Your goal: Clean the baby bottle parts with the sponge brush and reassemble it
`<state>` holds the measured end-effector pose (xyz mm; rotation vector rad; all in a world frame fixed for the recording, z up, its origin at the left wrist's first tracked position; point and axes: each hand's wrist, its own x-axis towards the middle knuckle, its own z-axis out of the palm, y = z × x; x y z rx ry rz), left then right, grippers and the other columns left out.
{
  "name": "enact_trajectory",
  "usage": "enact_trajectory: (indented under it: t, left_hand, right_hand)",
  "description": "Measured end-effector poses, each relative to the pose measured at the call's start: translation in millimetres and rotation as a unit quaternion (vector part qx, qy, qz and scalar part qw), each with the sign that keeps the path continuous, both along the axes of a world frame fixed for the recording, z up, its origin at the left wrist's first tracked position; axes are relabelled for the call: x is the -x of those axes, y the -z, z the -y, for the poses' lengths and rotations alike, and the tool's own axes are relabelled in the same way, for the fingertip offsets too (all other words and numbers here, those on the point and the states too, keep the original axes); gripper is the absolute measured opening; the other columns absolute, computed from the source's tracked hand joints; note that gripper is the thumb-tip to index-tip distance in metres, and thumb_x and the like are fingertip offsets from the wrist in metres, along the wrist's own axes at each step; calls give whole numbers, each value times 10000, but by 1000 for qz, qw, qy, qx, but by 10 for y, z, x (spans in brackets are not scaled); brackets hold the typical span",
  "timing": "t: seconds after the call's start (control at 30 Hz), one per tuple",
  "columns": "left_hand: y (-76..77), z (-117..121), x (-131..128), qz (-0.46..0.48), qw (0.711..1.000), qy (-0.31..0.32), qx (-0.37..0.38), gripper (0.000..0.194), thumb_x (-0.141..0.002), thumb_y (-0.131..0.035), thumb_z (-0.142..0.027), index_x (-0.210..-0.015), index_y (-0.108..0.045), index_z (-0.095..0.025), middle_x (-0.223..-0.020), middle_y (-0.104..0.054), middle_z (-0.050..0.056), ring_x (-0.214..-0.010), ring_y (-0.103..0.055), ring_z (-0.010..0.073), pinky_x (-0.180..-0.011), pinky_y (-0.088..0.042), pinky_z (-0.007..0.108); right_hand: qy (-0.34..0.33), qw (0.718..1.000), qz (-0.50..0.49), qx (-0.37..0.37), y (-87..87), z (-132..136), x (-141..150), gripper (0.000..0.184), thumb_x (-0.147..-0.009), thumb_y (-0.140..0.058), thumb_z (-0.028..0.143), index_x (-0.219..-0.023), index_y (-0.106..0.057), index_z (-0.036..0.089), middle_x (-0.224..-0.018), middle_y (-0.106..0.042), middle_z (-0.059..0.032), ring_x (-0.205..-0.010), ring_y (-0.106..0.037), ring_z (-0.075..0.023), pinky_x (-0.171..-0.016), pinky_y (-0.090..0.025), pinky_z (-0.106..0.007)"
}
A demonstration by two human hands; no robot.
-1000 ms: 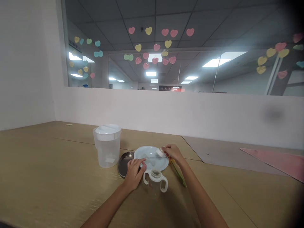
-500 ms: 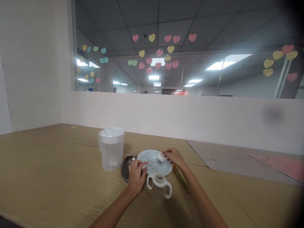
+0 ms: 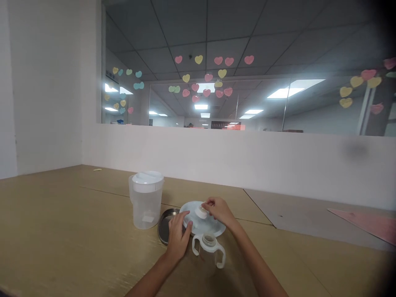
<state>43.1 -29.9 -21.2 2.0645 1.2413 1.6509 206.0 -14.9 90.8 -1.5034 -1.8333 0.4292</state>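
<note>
Two bare hands work at a white plate [image 3: 192,205] on a tan table [image 3: 62,214]. Right hand [image 3: 219,210] is over the plate's right side, fingers [image 3: 208,203] together and pinching a small white cap [image 3: 201,213]. Cap is tilted, above the plate; cannot tell if it touches it. Versus half a second ago, cap and right hand have shifted inward, toward the plate's middle, so the cap is now over the plate, not near its edge. Left hand [image 3: 177,237] is at the plate's near left rim, fingers curled together, tips at the rim; cannot tell if they hold anything. Two-handled cup [image 3: 208,255], clear with white handles, stands just in front of the plate, open neck showing, no cap on it. Dark metal dish [image 3: 164,229] lies just left of the plate. Clear pitcher [image 3: 146,202] with white lid stands beyond the dish, further left. Pink sheet [image 3: 368,225] lies well right of the plate. Window [image 3: 204,103] with paper hearts [image 3: 218,61] sits behind the plate, above a white wall [image 3: 216,156].
</note>
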Motion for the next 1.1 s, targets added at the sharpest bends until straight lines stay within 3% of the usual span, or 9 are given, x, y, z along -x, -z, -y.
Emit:
enact_trajectory:
  t: [0.13,0.2,0.3,0.57,0.83,1.1]
  left_hand:
    - [-59,33,-13,78,996,23,-22,515,-807,-540,-373,-1279,-435,-195,-1290,-502,109,-1199,-446,252,-1015,-330,425]
    - [-89,36,-15,113,993,43,-18,541,-793,-545,-315,-1302,-407,-194,-1308,-489,111,-1195,-457,243,-1009,-351,408]
    - [-127,35,8,139,987,74,-10,542,-769,-532,-246,-1295,-412,-185,-1289,-509,111,-1165,-490,235,-994,-377,390]
    - [-159,63,16,153,985,76,-1,475,-779,-551,-286,-1233,-472,-170,-1235,-559,117,-1140,-516,249,-981,-389,400]
    - [-21,10,-3,116,990,75,-19,520,-778,-538,-246,-1278,-437,-144,-1275,-528,124,-1192,-471,244,-1022,-352,395]
    - [-99,62,111,54,995,83,-34,450,-771,-560,-272,-1202,-518,-147,-1192,-583,115,-1108,-525,248,-957,-401,383]
  right_hand:
    - [-58,997,51,-28,-36,224,352,127,-738,-538,231,-732,-631,144,-709,-642,-29,-621,-558,-122,-564,-368,-207]
    - [-100,990,90,-48,-18,329,505,88,-714,-540,195,-709,-620,158,-721,-643,-23,-668,-559,-128,-602,-359,-208]
    - [-104,981,137,-86,5,443,633,84,-726,-516,190,-716,-596,167,-749,-640,-30,-679,-545,-133,-617,-335,-217]
    - [-61,981,162,-90,-115,534,632,129,-757,-477,182,-742,-605,169,-783,-650,-45,-676,-545,-143,-608,-311,-227]
    - [-63,968,234,-68,-16,499,639,189,-717,-531,168,-863,-649,149,-874,-649,-84,-787,-559,-179,-675,-321,-247]
    - [-42,955,274,-108,90,461,697,185,-704,-502,141,-824,-643,143,-804,-651,-65,-717,-561,-152,-583,-262,-245]
